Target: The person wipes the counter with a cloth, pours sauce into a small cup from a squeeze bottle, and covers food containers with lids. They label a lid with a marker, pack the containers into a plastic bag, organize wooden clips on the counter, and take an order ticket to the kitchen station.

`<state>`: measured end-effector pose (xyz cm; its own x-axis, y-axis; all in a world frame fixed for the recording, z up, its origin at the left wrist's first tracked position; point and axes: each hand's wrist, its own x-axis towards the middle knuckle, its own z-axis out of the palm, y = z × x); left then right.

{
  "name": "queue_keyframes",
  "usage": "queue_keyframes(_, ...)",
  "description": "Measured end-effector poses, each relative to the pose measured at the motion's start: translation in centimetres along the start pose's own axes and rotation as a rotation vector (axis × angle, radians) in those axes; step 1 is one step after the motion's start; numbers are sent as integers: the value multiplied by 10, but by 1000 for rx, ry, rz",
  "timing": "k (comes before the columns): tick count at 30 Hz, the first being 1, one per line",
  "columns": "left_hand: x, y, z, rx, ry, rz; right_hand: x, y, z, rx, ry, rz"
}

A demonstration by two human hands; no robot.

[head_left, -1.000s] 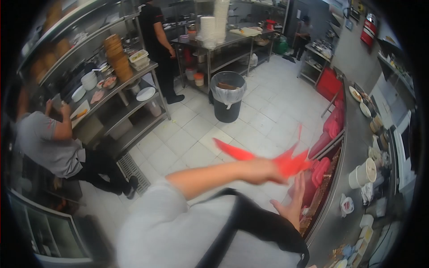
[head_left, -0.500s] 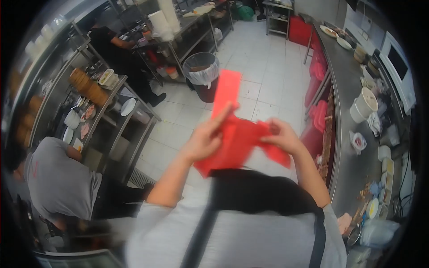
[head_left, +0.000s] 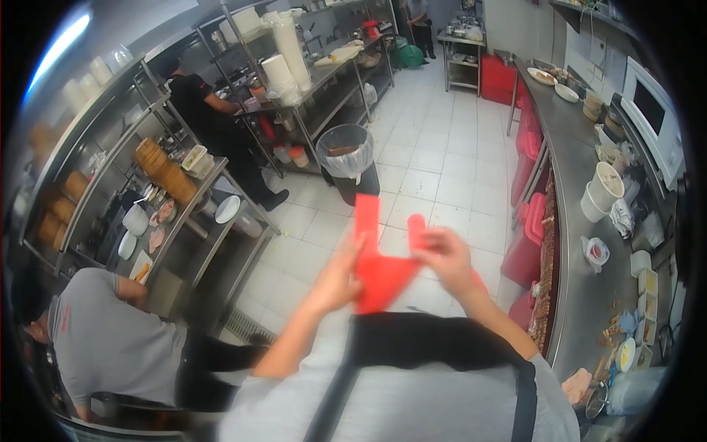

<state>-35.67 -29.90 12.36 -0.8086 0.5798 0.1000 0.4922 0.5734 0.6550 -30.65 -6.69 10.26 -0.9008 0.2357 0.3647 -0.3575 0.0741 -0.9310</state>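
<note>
A thin, bright red piece of material (head_left: pixel 383 286) stretches between my two hands in front of my chest. My left hand (head_left: pixel 337 278) is closed on its left side, where a straight strip sticks up past the fingers. With the fingertips of my right hand (head_left: pixel 447 259) I pinch its right side, and a short rounded end stands up there. A bit of red also shows beyond my right wrist. Motion blurs the piece, and I cannot tell whether it is cloth or plastic. My black apron (head_left: pixel 427 342) lies just below it.
A lined trash bin (head_left: pixel 346 180) stands on the tiled floor ahead. To the right runs a steel counter (head_left: pixel 563 184) with tubs and dishes, red bins (head_left: pixel 526 243) beneath. At left, one person (head_left: pixel 121 331) bends by shelving (head_left: pixel 221 177); another (head_left: pixel 213 125) stands farther back.
My view has tilted up, so the room sits lower. The red piece now hangs narrower, its left strip lower in view, and a rounded end has come up at my right hand.
</note>
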Motion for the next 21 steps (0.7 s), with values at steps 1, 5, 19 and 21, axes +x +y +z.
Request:
queue_keyframes(1, 0, 3, 0, 134, 110, 49, -4, -8, 1, -157, -50, -154)
queue_keyframes(5, 7, 6, 13, 147, 177, 393, -10, -17, 8, -403, -166, -448)
queue_keyframes(19, 11, 23, 68, -1015, -83, 74, -24, -28, 7, -421, -108, -456)
queue_keyframes(21, 13, 23, 71, -1130, -134, -38, -25, -23, 2, -446, -78, -472)
